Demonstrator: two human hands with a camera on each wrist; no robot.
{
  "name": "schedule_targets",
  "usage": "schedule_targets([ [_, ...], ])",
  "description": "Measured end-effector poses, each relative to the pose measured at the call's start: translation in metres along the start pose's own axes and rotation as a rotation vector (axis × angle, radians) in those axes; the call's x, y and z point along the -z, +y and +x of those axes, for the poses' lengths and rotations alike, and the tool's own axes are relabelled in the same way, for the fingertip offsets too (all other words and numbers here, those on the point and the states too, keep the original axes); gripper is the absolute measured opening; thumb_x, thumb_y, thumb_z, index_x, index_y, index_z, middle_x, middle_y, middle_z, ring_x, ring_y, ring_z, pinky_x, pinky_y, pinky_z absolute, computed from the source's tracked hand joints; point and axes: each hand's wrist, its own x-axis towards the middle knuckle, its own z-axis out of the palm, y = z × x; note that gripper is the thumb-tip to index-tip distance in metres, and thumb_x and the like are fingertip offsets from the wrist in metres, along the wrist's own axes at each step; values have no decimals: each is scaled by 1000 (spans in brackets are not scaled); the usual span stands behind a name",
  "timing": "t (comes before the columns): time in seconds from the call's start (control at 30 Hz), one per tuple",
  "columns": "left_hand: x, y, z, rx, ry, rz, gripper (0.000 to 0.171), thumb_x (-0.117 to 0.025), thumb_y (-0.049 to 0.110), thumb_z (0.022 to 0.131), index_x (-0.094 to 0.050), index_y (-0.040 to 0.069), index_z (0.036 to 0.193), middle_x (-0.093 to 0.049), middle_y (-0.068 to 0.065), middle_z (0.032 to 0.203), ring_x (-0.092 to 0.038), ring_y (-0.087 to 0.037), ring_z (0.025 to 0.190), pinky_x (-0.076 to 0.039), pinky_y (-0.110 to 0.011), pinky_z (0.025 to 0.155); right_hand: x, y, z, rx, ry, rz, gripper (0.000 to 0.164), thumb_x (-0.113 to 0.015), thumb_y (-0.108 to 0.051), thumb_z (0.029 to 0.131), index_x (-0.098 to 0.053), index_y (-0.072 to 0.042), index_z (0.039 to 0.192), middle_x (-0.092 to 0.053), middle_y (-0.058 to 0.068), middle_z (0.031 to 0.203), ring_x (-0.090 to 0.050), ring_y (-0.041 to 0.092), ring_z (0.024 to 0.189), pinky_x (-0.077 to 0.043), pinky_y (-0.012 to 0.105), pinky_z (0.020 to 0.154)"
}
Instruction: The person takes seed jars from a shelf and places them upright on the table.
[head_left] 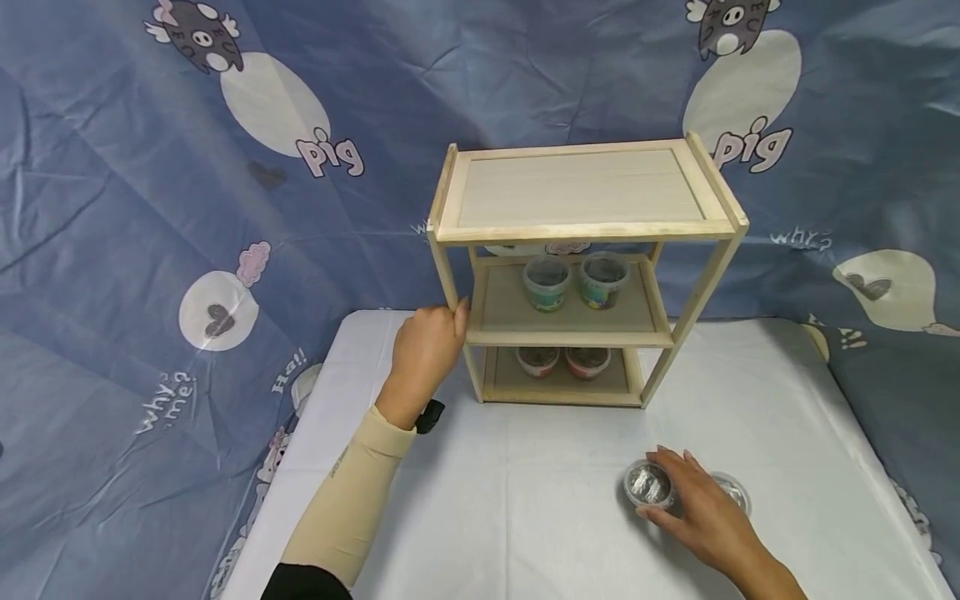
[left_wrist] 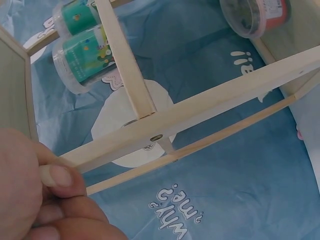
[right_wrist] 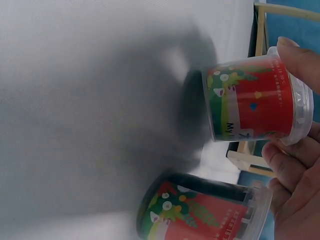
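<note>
In the head view, the left grip [head_left: 426, 350] is curled round the near left post of a wooden shelf [head_left: 581, 190]; green tubs [head_left: 547, 292] stand to its right on the middle tier, lower tubs [head_left: 537, 358] below. The right grip [head_left: 701, 508] has a red-labelled tub [head_left: 648, 483] at its left and a second tub [head_left: 737, 493] partly hidden at its right, above a white worktop [head_left: 540, 517].

In the left wrist view, thumb and fingers clasp the post.

In the right wrist view, thumb and fingers pinch the red-labelled tub around its lid.
</note>
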Motion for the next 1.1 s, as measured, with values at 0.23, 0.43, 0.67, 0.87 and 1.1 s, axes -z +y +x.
schedule_targets([
  [0.23, -1, 0, 0, -23, 20, -4, 62, -34, 38, 104, -42, 15, 48, -43, -4, 47, -45, -21, 38, -37, -39, 36, 3, -1, -4, -9, -15, -28, 72, -79, -49, 75, -55, -9, 130, -53, 17, 134, -44, 46, 126, -35, 54, 99],
  [0.43, 0, 0, 0, -21, 18, -6, 61, -35, 38, 104, -41, 15, 48, -43, -4, 47, -45, -22, 38, -37, -40, 35, 6, 0, -5, -49, -42, -33, 74, -80, -49, 74, -55, -8, 130, -53, 18, 134, -42, 51, 125, -37, 60, 95],
  [0.67, -1, 0, -1, -22, 23, -2, 60, -36, 37, 104, -41, 15, 48, -43, -4, 47, -45, -22, 38, -36, -40, 35, 11, 2, -8, -56, -48, -61, 74, -83, -46, 71, -56, -9, 129, -52, 21, 135, -41, 54, 124, -36, 62, 93],
  [0.87, 0, 0, -1, -16, 36, -8, 60, -37, 35, 104, -41, 15, 48, -44, -4, 48, -46, -23, 39, -38, -41, 36, 15, 5, -9, -51, -51, -80, 74, -84, -43, 70, -57, -8, 129, -51, 23, 135, -42, 53, 124, -34, 61, 95],
  [1.1, 0, 1, -1, -18, 37, -16, 60, -37, 36, 104, -41, 15, 48, -45, -4, 49, -46, -23, 40, -38, -41, 37, 15, 7, -12, -51, -45, -76, 74, -85, -40, 70, -56, -7, 130, -51, 23, 135, -42, 50, 125, -33, 59, 97],
])
